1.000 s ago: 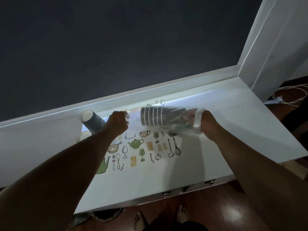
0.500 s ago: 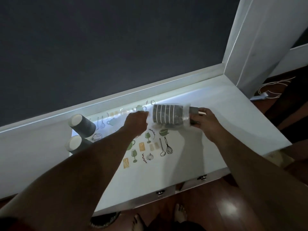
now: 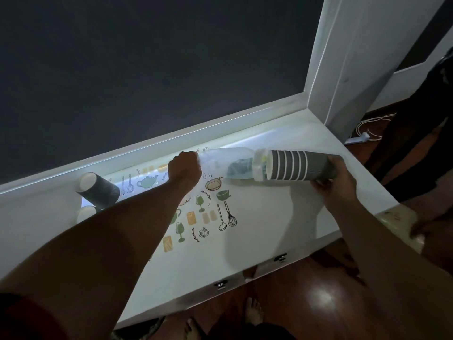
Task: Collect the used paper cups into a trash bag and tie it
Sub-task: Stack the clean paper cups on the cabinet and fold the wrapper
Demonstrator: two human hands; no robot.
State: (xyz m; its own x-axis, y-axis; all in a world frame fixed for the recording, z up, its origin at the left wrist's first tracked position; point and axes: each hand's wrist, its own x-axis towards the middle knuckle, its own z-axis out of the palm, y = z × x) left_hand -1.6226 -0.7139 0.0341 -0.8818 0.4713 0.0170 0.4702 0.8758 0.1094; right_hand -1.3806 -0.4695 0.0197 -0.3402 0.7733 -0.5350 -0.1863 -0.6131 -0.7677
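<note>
A nested stack of grey paper cups lies sideways above the white table. My right hand grips its base end. The stack's white rims sit at the mouth of a clear plastic bag. My left hand is a fist gripping the bag's other end, and the bag is stretched between the two hands. Two more grey cups lie on their sides at the left: one near the back rail, another partly hidden by my left forearm.
A placemat with kitchen drawings covers the table's middle. A dark wall panel rises behind the back rail. A white post stands at the back right, with white cables on the wooden floor beyond. My bare feet show below the table edge.
The cup stack was wrapped inside the bag between my hands; now it is further right and mostly out of the bag. My hands have spread apart, stretching the bag.
</note>
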